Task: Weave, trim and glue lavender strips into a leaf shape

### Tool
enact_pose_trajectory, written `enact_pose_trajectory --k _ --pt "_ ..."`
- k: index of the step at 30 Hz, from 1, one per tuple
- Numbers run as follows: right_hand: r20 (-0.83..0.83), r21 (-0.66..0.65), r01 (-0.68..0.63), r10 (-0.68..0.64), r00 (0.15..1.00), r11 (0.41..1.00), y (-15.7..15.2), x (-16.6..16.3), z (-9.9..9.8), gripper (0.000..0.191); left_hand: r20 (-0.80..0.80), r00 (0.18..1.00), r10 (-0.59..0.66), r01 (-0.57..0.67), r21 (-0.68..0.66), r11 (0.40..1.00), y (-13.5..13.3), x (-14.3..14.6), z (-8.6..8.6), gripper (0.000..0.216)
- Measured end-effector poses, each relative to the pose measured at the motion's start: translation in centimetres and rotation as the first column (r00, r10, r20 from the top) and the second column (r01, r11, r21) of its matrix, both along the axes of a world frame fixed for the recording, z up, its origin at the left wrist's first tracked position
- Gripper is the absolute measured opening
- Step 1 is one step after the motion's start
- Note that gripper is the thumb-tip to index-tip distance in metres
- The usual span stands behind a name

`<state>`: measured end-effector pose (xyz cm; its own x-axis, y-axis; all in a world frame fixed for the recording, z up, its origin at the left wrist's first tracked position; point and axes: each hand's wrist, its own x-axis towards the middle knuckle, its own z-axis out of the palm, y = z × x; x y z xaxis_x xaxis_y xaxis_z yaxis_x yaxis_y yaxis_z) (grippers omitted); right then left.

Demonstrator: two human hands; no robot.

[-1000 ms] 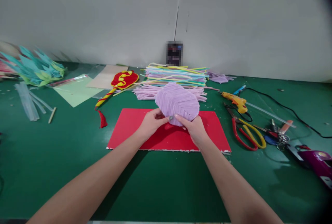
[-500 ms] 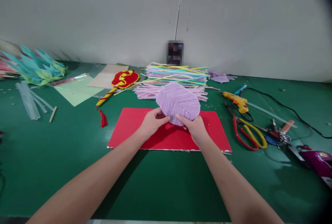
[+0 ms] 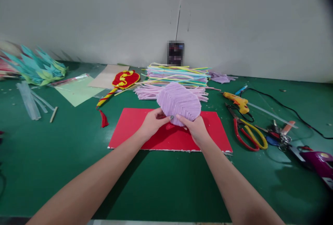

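Observation:
A lilac leaf-shaped piece [image 3: 179, 101], built of pipe cleaners laid in slanting rows, is held up between both hands. My left hand [image 3: 153, 123] grips its lower left edge, thumb on the front face and fingers partly behind. At the lower right edge my right hand [image 3: 194, 127] pinches it the same way, the fingers mostly hidden. Beneath the hands lies a red board [image 3: 166, 140] with a worn white front edge. Behind the piece are bundles of lilac pipe cleaners [image 3: 145, 92] and mixed pastel pipe cleaners [image 3: 179, 74].
On the right lie a yellow glue gun [image 3: 237, 101], scissors [image 3: 249, 134], keys [image 3: 283, 138] and a purple-handled tool [image 3: 316, 162]. A red and yellow fan-shaped ornament [image 3: 125, 80], green paper [image 3: 78, 91], clear glue sticks [image 3: 28, 101] and a teal leafy bundle [image 3: 43, 67] occupy the left.

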<state>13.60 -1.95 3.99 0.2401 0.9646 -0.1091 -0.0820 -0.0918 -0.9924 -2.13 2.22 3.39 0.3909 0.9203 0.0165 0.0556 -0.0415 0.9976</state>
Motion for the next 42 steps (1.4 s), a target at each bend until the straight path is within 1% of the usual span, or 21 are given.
enact_pose_trajectory --k 8,13,17,20,23,29,37,42 --pt "-0.033 -0.003 0.010 -0.011 0.999 1.000 -0.06 -0.05 0.22 0.031 -0.003 1.000 0.005 -0.005 0.015 1.000 0.07 -0.01 -0.15 0.027" --pt "-0.047 -0.016 -0.002 0.001 0.999 1.000 -0.11 -0.04 0.34 0.036 -0.002 1.000 0.008 -0.008 0.018 1.000 -0.03 0.01 0.05 0.027" --pt "-0.043 -0.010 -0.009 0.008 0.999 1.000 -0.15 -0.06 0.48 0.031 -0.016 1.000 0.013 -0.013 0.012 1.000 -0.10 0.02 0.20 0.026" --pt "-0.054 -0.009 -0.001 0.001 0.999 1.000 -0.15 -0.09 0.52 0.034 -0.019 1.000 0.015 -0.015 0.004 1.000 -0.06 0.03 0.16 0.025" --pt "-0.077 -0.010 0.000 -0.001 0.997 1.000 -0.13 -0.11 0.50 0.040 -0.005 1.000 0.008 -0.008 -0.002 1.000 -0.04 0.04 0.12 0.027" --pt "-0.080 -0.011 0.011 -0.012 0.997 1.000 -0.14 -0.14 0.43 0.040 0.017 1.000 0.006 -0.005 -0.014 1.000 -0.07 0.05 0.08 0.029" --pt "-0.088 -0.022 0.006 -0.008 0.996 1.000 -0.23 -0.13 0.54 0.047 0.062 0.998 -0.009 0.012 -0.039 0.999 -0.01 0.07 -0.11 0.033" --pt "-0.072 -0.027 -0.001 -0.001 0.997 1.000 -0.22 -0.07 0.46 0.045 0.060 0.998 -0.005 0.007 -0.039 0.999 -0.04 0.10 0.04 0.032"
